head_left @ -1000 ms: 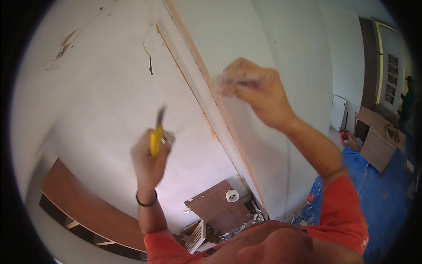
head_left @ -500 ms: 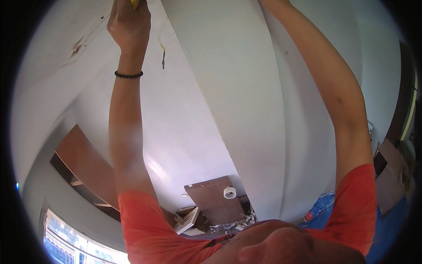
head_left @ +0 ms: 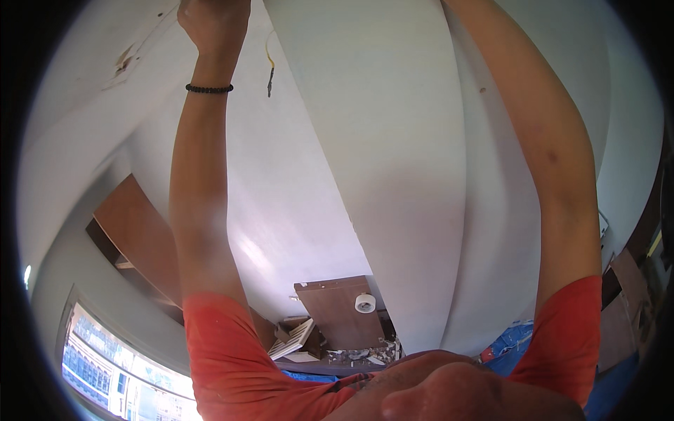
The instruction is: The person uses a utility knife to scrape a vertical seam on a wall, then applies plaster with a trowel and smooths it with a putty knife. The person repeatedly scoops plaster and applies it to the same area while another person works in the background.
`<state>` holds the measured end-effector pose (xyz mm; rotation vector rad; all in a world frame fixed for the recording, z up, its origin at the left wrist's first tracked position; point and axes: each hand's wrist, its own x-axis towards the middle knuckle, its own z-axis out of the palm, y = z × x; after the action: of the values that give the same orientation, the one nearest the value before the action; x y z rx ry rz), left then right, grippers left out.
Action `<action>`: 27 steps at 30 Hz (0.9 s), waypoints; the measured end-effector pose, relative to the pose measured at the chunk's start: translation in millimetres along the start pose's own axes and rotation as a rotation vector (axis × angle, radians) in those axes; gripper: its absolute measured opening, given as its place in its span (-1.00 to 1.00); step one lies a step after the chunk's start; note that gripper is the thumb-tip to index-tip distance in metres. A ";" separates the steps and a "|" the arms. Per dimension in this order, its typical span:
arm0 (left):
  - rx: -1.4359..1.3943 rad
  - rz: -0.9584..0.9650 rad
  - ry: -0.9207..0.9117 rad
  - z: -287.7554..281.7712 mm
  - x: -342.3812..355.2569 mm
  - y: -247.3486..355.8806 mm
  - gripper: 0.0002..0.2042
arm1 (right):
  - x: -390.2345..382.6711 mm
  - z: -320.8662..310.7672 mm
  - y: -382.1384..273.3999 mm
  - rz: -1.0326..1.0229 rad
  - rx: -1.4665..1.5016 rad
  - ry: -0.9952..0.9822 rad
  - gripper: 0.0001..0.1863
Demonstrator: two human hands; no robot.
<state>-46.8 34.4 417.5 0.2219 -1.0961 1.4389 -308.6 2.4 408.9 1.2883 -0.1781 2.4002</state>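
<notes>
Both my arms reach up, in red sleeves. My left hand (head_left: pixel 216 24) is at the top edge, curled as a fist beside a white surface, with a dark beaded bracelet (head_left: pixel 209 89) on the wrist. Its fingers are cut off by the frame, so what they grip is hidden. Just right of that wrist hangs a short wire (head_left: pixel 270 67), yellow above and dark at its end. Between my arms runs a long pale panel (head_left: pixel 386 154) with a straight left edge. My right forearm (head_left: pixel 519 84) passes in front of the pale surface to its right; the right hand is beyond the top edge.
A brown wooden cabinet (head_left: pixel 137 228) is at the left, above a bright window (head_left: pixel 119 372). Lower down are a brown board (head_left: pixel 340 319), a white round fitting (head_left: pixel 365 303), and broken rubble (head_left: pixel 365 356). Blue sheeting (head_left: pixel 516 340) and brown boards (head_left: pixel 618 316) lie at the right.
My left hand has moved up slightly, and the yellow thing seen in it before is out of frame. My right hand has left the top edge. The view has shifted a little.
</notes>
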 end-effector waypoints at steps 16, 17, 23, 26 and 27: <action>-0.060 -0.155 -0.067 -30.0 0.7 -13.3 -0.83 | -4.7 1.0 1.2 -0.126 0.050 0.031 -0.86; -0.081 -0.167 -0.058 -34.5 3.7 -4.2 -0.83 | -3.5 1.1 3.9 -0.148 0.060 0.030 -0.86; 0.021 -0.163 -0.118 -20.9 3.4 -13.7 -0.81 | -5.1 -0.9 5.7 -0.103 0.051 0.046 -0.89; 0.094 -0.060 -0.069 -7.1 -2.0 -20.5 -0.79 | -3.7 0.6 7.3 -0.093 0.087 0.045 -0.86; 0.088 -0.064 -0.070 -8.1 -3.3 -23.9 -0.78 | -4.7 5.7 9.3 -0.084 0.146 0.049 -0.84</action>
<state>-21.8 33.1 422.3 0.3694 -1.0742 1.4319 -305.8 -9.1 409.0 1.2708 0.0649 2.4077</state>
